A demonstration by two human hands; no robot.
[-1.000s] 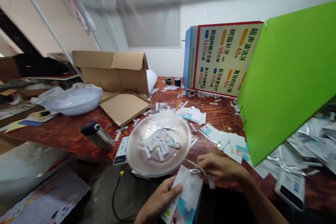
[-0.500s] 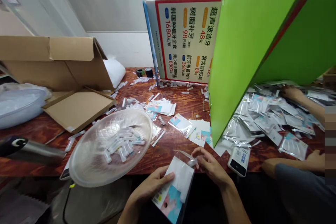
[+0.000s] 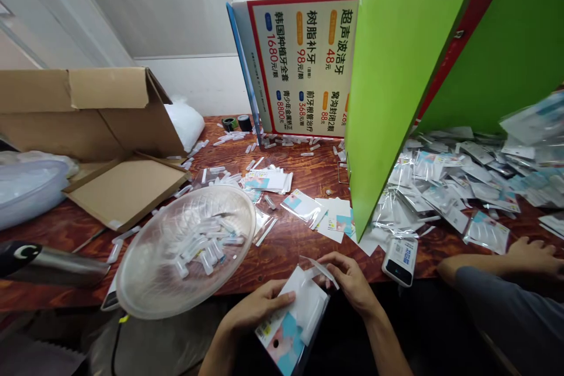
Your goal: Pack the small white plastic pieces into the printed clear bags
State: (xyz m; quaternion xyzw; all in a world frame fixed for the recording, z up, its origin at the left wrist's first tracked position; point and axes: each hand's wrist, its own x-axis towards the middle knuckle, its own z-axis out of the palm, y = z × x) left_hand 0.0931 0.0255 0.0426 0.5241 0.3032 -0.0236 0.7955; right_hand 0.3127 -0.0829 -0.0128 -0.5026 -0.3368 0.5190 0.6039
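My left hand (image 3: 259, 309) grips a clear plastic bag with a white-and-blue printed card (image 3: 284, 338) inside, tilted over the table's front edge. Small translucent white tubes (image 3: 311, 320) show in the bag beside the card. At the bag's top, my right hand (image 3: 352, 282) pinches the flap (image 3: 326, 271), which is raised and folded back; the fingertips are partly hidden. To the left, a translucent plastic bowl (image 3: 145, 291) leans over the front edge with several translucent tubes (image 3: 207, 247) in it. Beyond the hands lie more printed cards (image 3: 337, 214) and a bagged card (image 3: 302, 204).
A green board (image 3: 388, 88) stands upright at the right. Behind it lie heaped bagged cards (image 3: 440, 188) and a co-worker's hand (image 3: 533, 255). A white phone-like device (image 3: 400, 258) rests near the edge. Left are a cardboard box (image 3: 127, 188) and a steel flask (image 3: 70, 264).
The flap in my right hand has been lifted and folded back at the bag's mouth. My left hand keeps its hold. The co-worker's far hand has left the heap, where bagged cards appear raised.
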